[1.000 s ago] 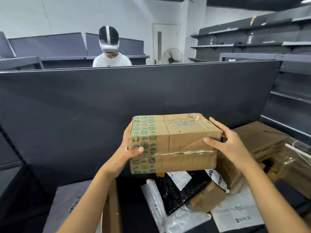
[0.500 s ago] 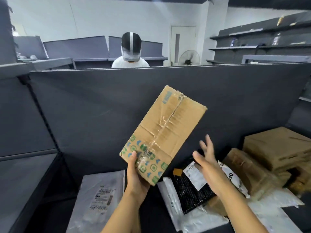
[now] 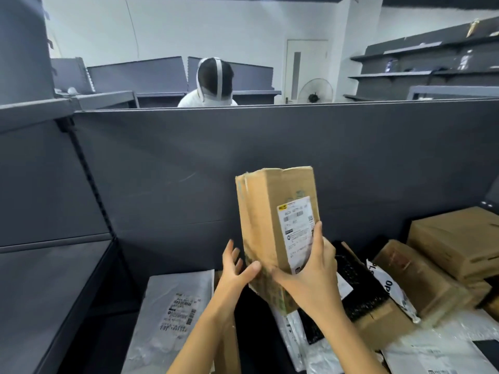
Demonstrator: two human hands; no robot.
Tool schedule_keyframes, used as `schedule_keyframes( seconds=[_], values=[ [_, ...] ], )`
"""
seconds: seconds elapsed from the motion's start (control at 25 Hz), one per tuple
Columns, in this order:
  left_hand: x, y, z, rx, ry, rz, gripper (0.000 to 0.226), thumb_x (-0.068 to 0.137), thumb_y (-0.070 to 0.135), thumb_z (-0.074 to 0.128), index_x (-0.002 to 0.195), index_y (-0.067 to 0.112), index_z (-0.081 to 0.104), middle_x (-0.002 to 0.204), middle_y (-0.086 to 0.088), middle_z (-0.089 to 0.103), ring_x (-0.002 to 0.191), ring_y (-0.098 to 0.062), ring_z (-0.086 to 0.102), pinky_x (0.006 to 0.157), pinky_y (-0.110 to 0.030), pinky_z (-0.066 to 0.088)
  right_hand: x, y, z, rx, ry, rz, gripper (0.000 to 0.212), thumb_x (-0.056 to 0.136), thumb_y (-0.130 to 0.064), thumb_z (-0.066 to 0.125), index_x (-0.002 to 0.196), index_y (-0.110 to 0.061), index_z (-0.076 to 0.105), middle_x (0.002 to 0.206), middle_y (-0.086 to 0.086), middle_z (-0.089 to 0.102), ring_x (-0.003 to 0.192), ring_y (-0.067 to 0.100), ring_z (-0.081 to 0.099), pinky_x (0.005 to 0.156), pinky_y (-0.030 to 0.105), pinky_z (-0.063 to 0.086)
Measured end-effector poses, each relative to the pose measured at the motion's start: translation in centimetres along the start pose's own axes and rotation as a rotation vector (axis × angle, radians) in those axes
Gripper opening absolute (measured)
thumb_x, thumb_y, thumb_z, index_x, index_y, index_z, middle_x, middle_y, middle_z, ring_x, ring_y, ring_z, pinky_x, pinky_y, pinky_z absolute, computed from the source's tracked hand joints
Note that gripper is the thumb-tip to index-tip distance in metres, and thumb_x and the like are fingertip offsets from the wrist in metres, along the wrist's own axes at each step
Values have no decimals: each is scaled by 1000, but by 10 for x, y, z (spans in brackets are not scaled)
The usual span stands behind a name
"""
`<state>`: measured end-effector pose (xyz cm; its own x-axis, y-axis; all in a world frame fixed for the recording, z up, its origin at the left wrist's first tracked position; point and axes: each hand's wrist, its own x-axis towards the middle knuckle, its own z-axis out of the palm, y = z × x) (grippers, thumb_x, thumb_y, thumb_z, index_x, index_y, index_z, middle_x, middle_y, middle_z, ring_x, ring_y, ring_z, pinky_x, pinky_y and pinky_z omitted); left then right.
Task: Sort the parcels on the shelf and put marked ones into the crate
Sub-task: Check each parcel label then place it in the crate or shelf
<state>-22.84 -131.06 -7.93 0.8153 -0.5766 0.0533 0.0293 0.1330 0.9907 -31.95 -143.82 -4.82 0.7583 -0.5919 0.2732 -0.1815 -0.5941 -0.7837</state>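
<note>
Parcel (image 3: 270, 211) held on end, label (image 3: 297, 230) facing the person, likely a mark check; right hand (image 3: 310, 276) grips its base, left hand (image 3: 235, 273) spread, seemingly just steadying.

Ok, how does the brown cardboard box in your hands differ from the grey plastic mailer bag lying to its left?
The brown cardboard box is rigid and stands on end, gripped by the right hand. The grey plastic mailer bag is thin and soft, and lies flat on the shelf. The box's white label sits on an upright side, while the bag's label faces up. Both carry shipping labels.
</note>
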Motion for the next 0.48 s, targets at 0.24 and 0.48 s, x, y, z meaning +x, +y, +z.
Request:
schedule_keyframes(
  seconds=[0.24, 0.48],
  values=[
    [8, 22, -15, -28, -122, 168, 82, 69, 41, 71, 140, 44, 30, 135, 13, 56, 122, -9, 57, 90, -24, 52, -15, -15, 13, -54, -33, -155, 125, 54, -78, 57, 139, -41, -27, 138, -19, 11, 121, 9, 20, 101, 32, 35],
    [5, 6, -37, -397, -146, -278, 48, 74, 47, 63, 114, 21, 70, 120, -15, 67, 105, -33, 67, 86, -44, 54, -18, -1, 8, 312, -107, -223, 65, 70, -62, 59, 130, -57, 34, 131, -32, 35, 129, 3, 37, 104, 28, 38]
  ],
)
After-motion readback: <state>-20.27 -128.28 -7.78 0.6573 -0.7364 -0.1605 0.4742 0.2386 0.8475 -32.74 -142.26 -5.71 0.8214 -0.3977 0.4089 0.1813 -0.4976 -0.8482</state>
